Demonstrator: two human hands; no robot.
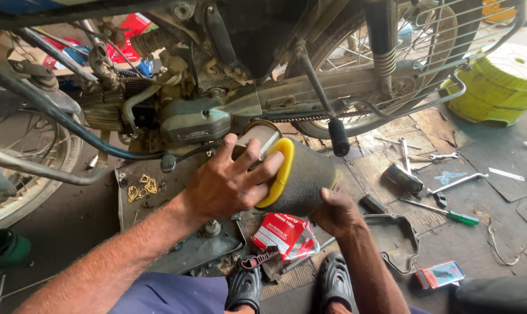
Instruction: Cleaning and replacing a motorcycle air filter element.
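Beside the motorcycle engine (193, 119), your left hand (228, 183) and right hand (336, 212) clasped the air filter (301, 180), its long axis running left to right.

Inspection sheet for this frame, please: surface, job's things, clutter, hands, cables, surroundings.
Surface: workshop floor, dirty, with worn mats.
Job's things: cylindrical air filter, dark mesh body with a yellow end ring, held beside the motorcycle engine.
Clutter: green-handled screwdriver, spanners, a red and white packet, a black gasket, a metal tray with small brass parts.
Hands: left hand spread over the filter's yellow end; right hand gripping its body from below.
Cables: hoses and a control cable along the engine; a loose wire on the floor.
Surroundings: spoked rear wheel, yellow-green stool, the person's black sandals.
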